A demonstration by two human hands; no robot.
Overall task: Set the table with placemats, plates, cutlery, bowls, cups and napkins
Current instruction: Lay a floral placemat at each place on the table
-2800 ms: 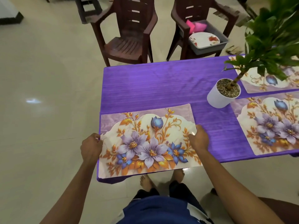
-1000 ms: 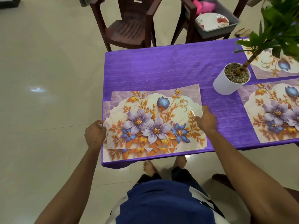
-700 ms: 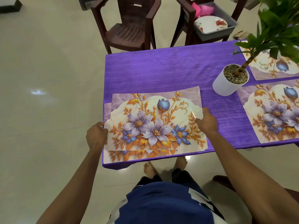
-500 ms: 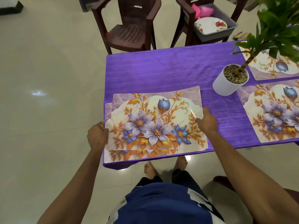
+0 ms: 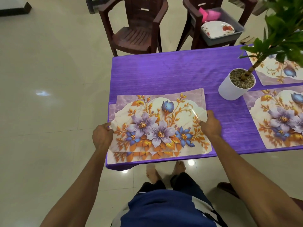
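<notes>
the left hand and right hand each pinch a short edge of the top floral placemat, holding it over a second placemat that lies on the purple tablecloth at the near left corner; a white plant pot stands to the right.

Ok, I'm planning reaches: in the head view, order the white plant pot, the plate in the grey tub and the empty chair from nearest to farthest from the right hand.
From the right hand:
1. White plant pot, on the table, just beyond it to the right.
2. Plate, in the grey tub on the right chair.
3. Empty chair, far left.
</notes>
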